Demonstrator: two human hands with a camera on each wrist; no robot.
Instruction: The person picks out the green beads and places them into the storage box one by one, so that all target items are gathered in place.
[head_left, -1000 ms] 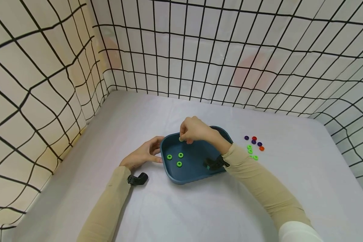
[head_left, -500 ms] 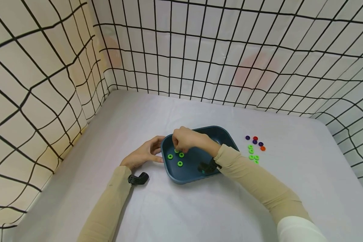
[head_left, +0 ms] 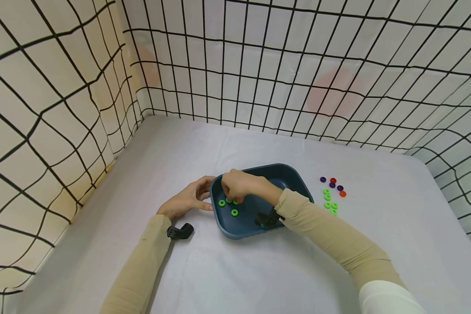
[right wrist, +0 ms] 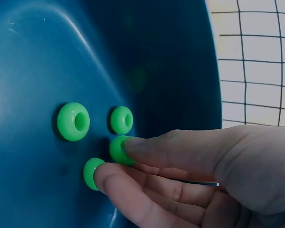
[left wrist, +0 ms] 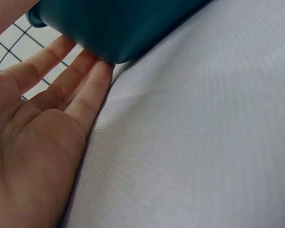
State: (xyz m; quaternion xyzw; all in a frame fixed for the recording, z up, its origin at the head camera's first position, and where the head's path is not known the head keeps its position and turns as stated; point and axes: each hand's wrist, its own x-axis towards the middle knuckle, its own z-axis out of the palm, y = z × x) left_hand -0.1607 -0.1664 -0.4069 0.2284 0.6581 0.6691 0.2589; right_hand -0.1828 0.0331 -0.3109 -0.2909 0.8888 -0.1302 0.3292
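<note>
Four green rings (right wrist: 65, 121) in tray (head_left: 249, 220); left fingers (left wrist: 90, 97) straight against it; right fingers (right wrist: 126, 192) pinch one

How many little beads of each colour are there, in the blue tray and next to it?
Green beads: 9 (4 in the tray, 5 on the table)
Purple beads: 3
Red bead: 1
Orange bead: 1
Total: 14 in sight; the right sleeve might hide more.

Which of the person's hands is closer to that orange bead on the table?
The right hand: it is inside the blue tray, left of the orange bead. The left hand is farther off, outside the tray's left end.
</note>
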